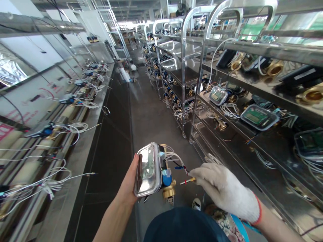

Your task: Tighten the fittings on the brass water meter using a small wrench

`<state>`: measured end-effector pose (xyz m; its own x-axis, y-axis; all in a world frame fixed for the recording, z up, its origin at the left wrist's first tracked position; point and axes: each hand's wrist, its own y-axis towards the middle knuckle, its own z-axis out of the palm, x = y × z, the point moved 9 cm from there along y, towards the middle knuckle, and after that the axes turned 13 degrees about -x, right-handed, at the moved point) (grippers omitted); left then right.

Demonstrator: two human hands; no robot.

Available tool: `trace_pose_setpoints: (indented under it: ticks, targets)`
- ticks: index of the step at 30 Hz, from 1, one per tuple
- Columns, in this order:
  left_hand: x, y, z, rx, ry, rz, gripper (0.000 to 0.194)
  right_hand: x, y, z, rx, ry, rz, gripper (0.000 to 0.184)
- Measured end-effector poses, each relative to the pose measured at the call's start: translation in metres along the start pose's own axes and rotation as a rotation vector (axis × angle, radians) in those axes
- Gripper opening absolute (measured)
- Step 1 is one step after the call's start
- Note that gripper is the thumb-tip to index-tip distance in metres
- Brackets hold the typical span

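Low in the middle of the head view, my bare left hand grips a meter by the left side of its clear-lidded box. The box is tilted, and a blue part and a brass fitting show on its right. Pale cables curve from the meter toward my right hand, which wears a white glove with a red cuff. Its fingers are closed around the cables' end. A thin metal probe with a red ring sticks out at the fingertips. The palm side of the glove is hidden.
Steel rack trolleys line the right side, loaded with similar meters and coiled cables. Along the left runs a metal bench with a row of meters and loose cables hanging over its edge. A floor aisle lies between.
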<state>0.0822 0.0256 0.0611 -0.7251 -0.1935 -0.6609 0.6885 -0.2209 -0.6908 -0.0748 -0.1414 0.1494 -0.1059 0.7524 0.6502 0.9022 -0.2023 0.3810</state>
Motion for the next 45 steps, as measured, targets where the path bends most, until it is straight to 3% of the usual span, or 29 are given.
trace_pose_setpoints:
  ticks: [4, 11, 19, 22, 26, 28, 32, 38, 45]
  targets:
    - [-0.002, -0.003, 0.001, -0.026, -0.036, -0.011, 0.031, 0.005, -0.001, 0.031, 0.072, -0.290, -0.104, 0.025]
    - [-0.002, -0.010, 0.004, -0.060, -0.046, 0.026, 0.027, 0.011, -0.002, 0.056, 0.182, -0.389, -0.212, 0.032]
    - [0.006, 0.003, 0.004, -0.033, -0.099, 0.050, 0.026, -0.011, 0.005, 0.075, 0.241, -0.223, -0.082, 0.045]
    - [0.009, 0.005, 0.006, 0.004, -0.065, 0.039, 0.027, -0.017, 0.000, 0.086, 0.270, -0.194, -0.035, 0.037]
    - [0.011, 0.001, 0.014, 0.059, 0.002, 0.027, 0.034, -0.025, -0.006, 0.084, 0.214, -0.156, 0.022, 0.021]
    - [0.012, -0.002, 0.019, 0.079, 0.018, 0.020, 0.036, -0.026, -0.008, 0.084, 0.214, -0.224, -0.023, 0.018]
    - [0.020, -0.007, 0.030, 0.160, 0.033, -0.040, 0.040, -0.025, -0.009, 0.087, 0.203, -0.343, -0.123, 0.029]
    - [0.032, -0.007, 0.035, 0.273, 0.077, -0.109, 0.050, -0.033, -0.015, 0.097, 0.265, -0.017, 0.118, 0.051]
    - [0.028, 0.004, 0.028, 0.166, 0.023, -0.048, 0.044, -0.024, -0.013, 0.082, 0.090, -0.287, -0.140, 0.030]
